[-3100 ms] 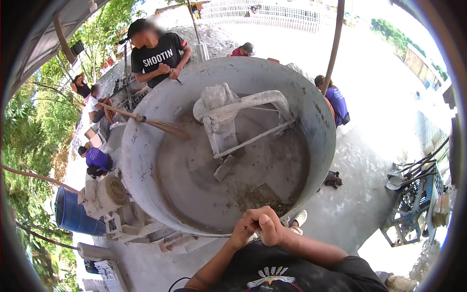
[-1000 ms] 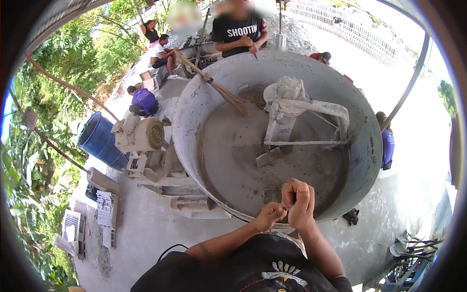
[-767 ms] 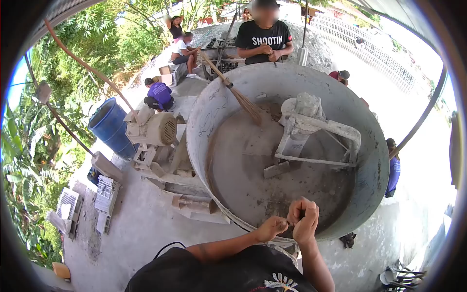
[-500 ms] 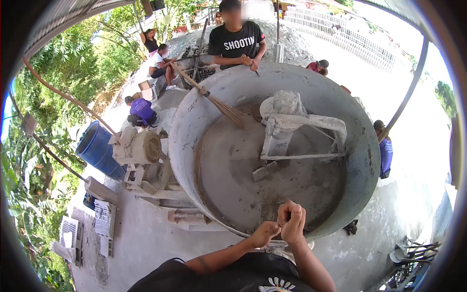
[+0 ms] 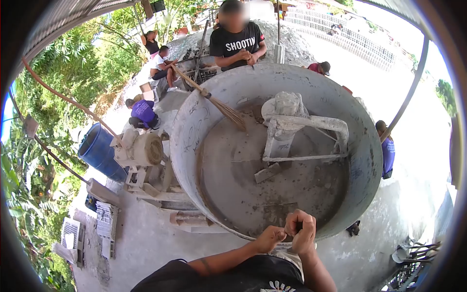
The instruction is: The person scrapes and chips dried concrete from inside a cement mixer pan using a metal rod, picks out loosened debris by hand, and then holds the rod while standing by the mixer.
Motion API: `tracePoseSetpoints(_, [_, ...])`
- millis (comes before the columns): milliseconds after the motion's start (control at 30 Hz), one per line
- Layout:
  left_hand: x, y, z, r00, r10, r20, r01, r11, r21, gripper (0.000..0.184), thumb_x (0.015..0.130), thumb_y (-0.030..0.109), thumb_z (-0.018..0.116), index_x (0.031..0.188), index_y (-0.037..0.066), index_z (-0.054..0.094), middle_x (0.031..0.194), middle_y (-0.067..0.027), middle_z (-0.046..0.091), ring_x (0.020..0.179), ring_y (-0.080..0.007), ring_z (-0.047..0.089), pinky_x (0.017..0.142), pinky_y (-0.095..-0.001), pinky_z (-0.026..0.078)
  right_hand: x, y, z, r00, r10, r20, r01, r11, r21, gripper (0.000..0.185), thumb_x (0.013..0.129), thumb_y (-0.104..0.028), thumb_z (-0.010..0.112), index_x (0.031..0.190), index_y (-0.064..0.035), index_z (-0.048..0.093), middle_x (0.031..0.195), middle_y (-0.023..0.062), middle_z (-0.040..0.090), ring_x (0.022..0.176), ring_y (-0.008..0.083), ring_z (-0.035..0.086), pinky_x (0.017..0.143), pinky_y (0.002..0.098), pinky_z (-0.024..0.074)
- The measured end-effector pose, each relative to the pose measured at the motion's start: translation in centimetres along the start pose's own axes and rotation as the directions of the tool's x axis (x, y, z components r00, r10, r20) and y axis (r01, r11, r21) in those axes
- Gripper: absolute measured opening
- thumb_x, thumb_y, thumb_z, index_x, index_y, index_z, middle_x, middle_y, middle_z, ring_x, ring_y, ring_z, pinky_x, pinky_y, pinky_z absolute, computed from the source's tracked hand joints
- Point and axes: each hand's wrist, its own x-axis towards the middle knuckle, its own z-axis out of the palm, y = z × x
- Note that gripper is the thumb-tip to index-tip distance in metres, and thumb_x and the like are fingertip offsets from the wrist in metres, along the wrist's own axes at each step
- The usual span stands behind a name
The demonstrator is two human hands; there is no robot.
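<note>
My left hand [image 5: 270, 238] and my right hand [image 5: 301, 232] are close together over the near rim of a large round mixing drum [image 5: 189, 112]. Both have their fingers curled closed, the right one like a fist. Whatever may be pinched in them is hidden or too small to see. Inside the drum stands a cement-crusted mixer arm [image 5: 307, 120] with a flat paddle [image 5: 267, 172] low on the floor. A stick broom [image 5: 221, 107] leans over the far left rim, bristles down in the drum.
Across the drum stands a person [image 5: 238, 46] in a black shirt, hands together. A motor [image 5: 141, 148] and a blue barrel [image 5: 102, 152] are at the left. Concrete blocks [image 5: 105, 224] lie lower left, shovels [image 5: 413, 255] lower right. Several other people are farther off.
My hands have shifted a little right and down in view, still closed and close together. The view has moved slightly; the drum and broom stay as they were.
</note>
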Motion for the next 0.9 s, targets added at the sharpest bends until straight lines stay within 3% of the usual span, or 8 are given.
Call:
tracePoseSetpoints(133, [-1.8, 2.6, 0.9, 0.996, 0.005, 0.086, -0.005, 1.0, -0.005, 0.065, 0.094, 0.068, 0.047, 0.074, 0.006, 0.05, 0.068, 0.0071, 0.039, 0.064, -0.0047, 0.033, 0.054, -0.0258, 0.027, -1.9, -3.3, 1.4, 0.981, -0.162, 0.105, 0.166, 0.986, -0.032, 0.067, 0.101, -0.057, 0.027, 0.062, -0.0045, 0.037, 0.05, 0.0015, 0.037, 0.046, 0.0101, 0.033, 0.045, 0.0288, 0.0243])
tracePoseSetpoints(300, [0.6, 1.1, 0.3, 0.999, -0.047, 0.009, 0.048, 0.994, -0.096, 0.062, 0.096, 0.064, 0.046, 0.073, 0.007, 0.049, 0.069, 0.0071, 0.037, 0.065, -0.0052, 0.03, 0.056, -0.0253, 0.028, 1.5, -0.2, 0.5, 0.991, 0.029, -0.132, -0.022, 0.998, 0.054, 0.064, 0.101, -0.056, 0.029, 0.063, -0.0049, 0.036, 0.051, 0.0003, 0.033, 0.044, 0.0089, 0.027, 0.043, 0.0297, 0.0211])
tracePoseSetpoints(467, [0.7, 8.3, 2.0, 0.989, -0.038, 0.146, 0.04, 0.999, -0.013, 0.061, 0.096, 0.064, 0.046, 0.07, 0.009, 0.043, 0.068, 0.0073, 0.035, 0.064, -0.006, 0.029, 0.055, -0.026, 0.027, 0.6, -6.6, 0.4, 0.989, -0.14, 0.052, 0.136, 0.988, 0.071, 0.065, 0.101, -0.057, 0.03, 0.063, -0.0053, 0.036, 0.051, 0.0004, 0.035, 0.046, 0.0079, 0.029, 0.043, 0.0285, 0.0209])
tracePoseSetpoints(600, [2.1, 1.9, 0.4, 0.998, 0.008, 0.069, 0.001, 0.992, -0.126, 0.062, 0.095, 0.066, 0.047, 0.069, 0.01, 0.044, 0.066, 0.0075, 0.034, 0.062, -0.0061, 0.028, 0.054, -0.0264, 0.025, 2.0, -0.7, -0.3, 0.999, -0.046, -0.02, 0.046, 0.999, -0.014, 0.065, 0.102, -0.058, 0.029, 0.063, -0.0058, 0.037, 0.051, 0.0007, 0.036, 0.045, 0.0079, 0.029, 0.042, 0.0283, 0.0224])
tracePoseSetpoints(667, [2.2, 0.1, -0.3, 0.989, -0.142, 0.043, 0.147, 0.98, -0.134, 0.063, 0.093, 0.068, 0.048, 0.068, 0.011, 0.044, 0.065, 0.0079, 0.034, 0.06, -0.0059, 0.028, 0.052, -0.0263, 0.025, 2.3, 0.5, -0.3, 0.984, 0.109, -0.143, -0.092, 0.988, 0.123, 0.066, 0.102, -0.059, 0.03, 0.063, -0.0057, 0.037, 0.052, 0.0005, 0.036, 0.045, 0.0081, 0.029, 0.042, 0.0285, 0.023])
tracePoseSetpoints(733, [1.6, 2.0, 0.2, 0.993, -0.097, 0.064, 0.105, 0.985, -0.135, 0.062, 0.093, 0.068, 0.048, 0.068, 0.011, 0.044, 0.065, 0.0081, 0.034, 0.06, -0.0053, 0.029, 0.052, -0.0262, 0.025, 1.4, -1.2, -0.7, 0.994, 0.05, -0.096, -0.044, 0.997, 0.067, 0.067, 0.102, -0.06, 0.029, 0.064, -0.0056, 0.037, 0.052, 0.0002, 0.036, 0.045, 0.0084, 0.029, 0.043, 0.0285, 0.0233])
tracePoseSetpoints(800, [0.5, 4.5, 0.7, 0.984, -0.069, 0.165, 0.081, 0.994, -0.067, 0.062, 0.093, 0.068, 0.048, 0.068, 0.011, 0.043, 0.065, 0.0077, 0.035, 0.061, -0.0052, 0.03, 0.053, -0.0258, 0.025, 0.1, -4.7, 0.1, 0.992, -0.12, 0.044, 0.121, 0.993, -0.015, 0.067, 0.101, -0.061, 0.029, 0.064, -0.0057, 0.037, 0.052, 0.0002, 0.036, 0.045, 0.0088, 0.029, 0.043, 0.0284, 0.0233])
tracePoseSetpoints(900, [1.0, 3.5, 0.2, 0.987, -0.038, 0.159, 0.055, 0.993, -0.107, 0.062, 0.093, 0.067, 0.049, 0.069, 0.01, 0.043, 0.065, 0.0072, 0.035, 0.062, -0.0057, 0.03, 0.053, -0.0262, 0.026, 0.8, -2.7, 0.1, 0.994, -0.102, 0.037, 0.103, 0.995, -0.009, 0.067, 0.101, -0.061, 0.028, 0.064, -0.0056, 0.037, 0.053, 0.0002, 0.036, 0.045, 0.009, 0.029, 0.043, 0.0282, 0.0235])
